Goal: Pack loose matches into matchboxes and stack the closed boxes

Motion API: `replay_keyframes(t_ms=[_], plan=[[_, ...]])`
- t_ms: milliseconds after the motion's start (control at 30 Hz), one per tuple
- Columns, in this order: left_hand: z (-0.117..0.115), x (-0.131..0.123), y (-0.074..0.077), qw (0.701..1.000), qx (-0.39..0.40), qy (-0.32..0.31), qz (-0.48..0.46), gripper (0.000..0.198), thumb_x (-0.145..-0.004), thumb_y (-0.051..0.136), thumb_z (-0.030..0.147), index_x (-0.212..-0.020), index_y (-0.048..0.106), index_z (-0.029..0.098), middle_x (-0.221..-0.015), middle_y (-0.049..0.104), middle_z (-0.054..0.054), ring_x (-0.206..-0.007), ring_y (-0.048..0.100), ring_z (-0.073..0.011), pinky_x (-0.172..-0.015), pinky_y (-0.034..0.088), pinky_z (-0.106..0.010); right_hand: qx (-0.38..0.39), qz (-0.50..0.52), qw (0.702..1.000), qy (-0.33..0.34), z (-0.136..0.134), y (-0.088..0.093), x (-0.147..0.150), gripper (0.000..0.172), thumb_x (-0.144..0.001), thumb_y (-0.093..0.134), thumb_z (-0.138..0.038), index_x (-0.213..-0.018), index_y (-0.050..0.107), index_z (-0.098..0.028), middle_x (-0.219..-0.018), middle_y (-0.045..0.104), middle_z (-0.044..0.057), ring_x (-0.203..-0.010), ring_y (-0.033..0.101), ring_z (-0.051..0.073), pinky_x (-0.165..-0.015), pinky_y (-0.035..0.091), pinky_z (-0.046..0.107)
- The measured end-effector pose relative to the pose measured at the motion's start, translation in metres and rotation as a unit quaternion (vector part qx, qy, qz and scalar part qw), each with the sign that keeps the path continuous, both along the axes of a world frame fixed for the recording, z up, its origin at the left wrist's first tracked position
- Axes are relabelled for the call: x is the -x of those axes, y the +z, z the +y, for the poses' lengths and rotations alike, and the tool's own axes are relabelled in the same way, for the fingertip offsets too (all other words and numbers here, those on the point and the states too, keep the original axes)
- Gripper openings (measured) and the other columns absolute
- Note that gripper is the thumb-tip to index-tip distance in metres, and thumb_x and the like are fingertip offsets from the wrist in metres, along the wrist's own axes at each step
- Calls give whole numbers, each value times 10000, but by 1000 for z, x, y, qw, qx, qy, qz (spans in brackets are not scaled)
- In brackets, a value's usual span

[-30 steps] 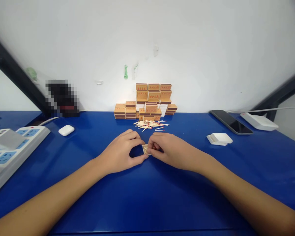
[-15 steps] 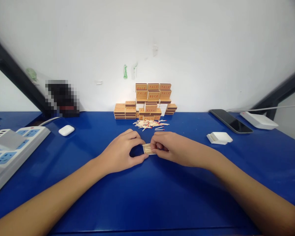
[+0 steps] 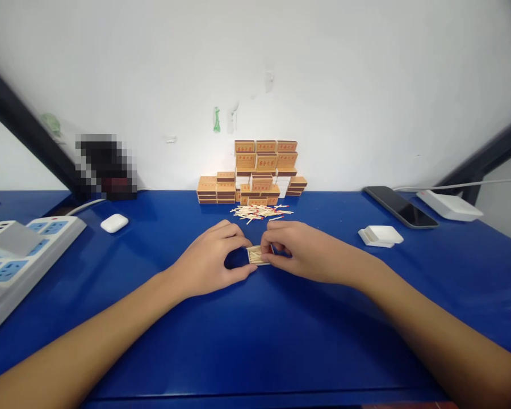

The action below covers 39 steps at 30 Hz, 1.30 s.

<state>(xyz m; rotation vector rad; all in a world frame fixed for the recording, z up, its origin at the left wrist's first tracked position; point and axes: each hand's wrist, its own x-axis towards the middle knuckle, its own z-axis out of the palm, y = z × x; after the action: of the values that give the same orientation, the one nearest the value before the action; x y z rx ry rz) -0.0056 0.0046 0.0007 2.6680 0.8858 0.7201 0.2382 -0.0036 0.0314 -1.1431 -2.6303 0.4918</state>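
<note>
A small open matchbox tray (image 3: pixel 255 254) filled with matches lies on the blue table (image 3: pixel 255 341) between my hands. My left hand (image 3: pixel 210 261) is curled, its thumb and forefinger pinching the tray's left end. My right hand (image 3: pixel 300 253) is closed at the tray's right end, fingertips pressed on the matches there. Behind the hands lies a loose heap of red-tipped matches (image 3: pixel 259 212). Against the white wall stands a stack of orange matchboxes (image 3: pixel 255 173).
A grey and blue power strip (image 3: pixel 12 255) sits at the left edge, a white earbud case (image 3: pixel 114 222) beside it. At the right are a small white open box (image 3: pixel 381 235), a dark phone (image 3: pixel 400 207) and a white flat device (image 3: pixel 449 204). A blurred dark object (image 3: pixel 104 167) stands at the wall.
My right hand has shifted slightly right along the tray, its fingers curling tighter. The view has tilted a little. The left hand keeps its pinch.
</note>
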Motion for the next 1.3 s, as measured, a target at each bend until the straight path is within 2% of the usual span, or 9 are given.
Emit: replay_keyframes(t_ms=[300,500,700,933,1100,1300], plan=[[0,1,0,1000,2,0,-3,221,-914,755,349,-1072,748,195,-1046,695,-69,-999,611,-243,-903,545,-410,-3,3,1000,1,1,0,5,137,-990,601,-185,-863,651,-187,-840,601,11,-745,528,142,-692,376,281],[0,-1,1,1000,-1,0,-1,209,-938,725,360,-1066,756,197,-1024,690,-65,-973,608,-235,-883,539,-404,40,34,998,23,-1,-2,6,181,-1052,546,-248,-907,641,-196,-869,613,15,-771,554,146,-697,387,272],[0,-1,0,1000,-1,-3,-3,218,-931,736,357,-1071,754,191,-1018,691,-66,-976,607,-238,-892,539,-409,32,41,998,45,-3,2,5,166,-1018,535,-143,-949,676,-198,-893,622,20,-779,556,141,-717,398,268],[0,1,0,1000,-4,0,2,245,-928,739,377,-1088,754,192,-1035,692,-79,-979,615,-249,-882,548,-422,-19,21,1000,-14,3,2,0,194,-942,572,-74,-1000,711,-196,-894,639,31,-785,557,161,-705,388,286],[1,1,0,1000,-3,5,3,251,-930,737,391,-1087,750,196,-1041,696,-76,-992,621,-249,-896,550,-419,-11,7,1000,-10,3,1,-1,194,-938,582,-83,-1015,720,-197,-919,642,32,-781,566,150,-712,399,278],[0,-1,2,1000,2,3,6,247,-939,723,392,-1086,752,195,-1043,692,-77,-989,618,-248,-890,548,-420,-26,-10,1000,-14,3,-1,-1,107,-975,592,-161,-961,695,-186,-924,643,45,-783,559,162,-705,388,287]])
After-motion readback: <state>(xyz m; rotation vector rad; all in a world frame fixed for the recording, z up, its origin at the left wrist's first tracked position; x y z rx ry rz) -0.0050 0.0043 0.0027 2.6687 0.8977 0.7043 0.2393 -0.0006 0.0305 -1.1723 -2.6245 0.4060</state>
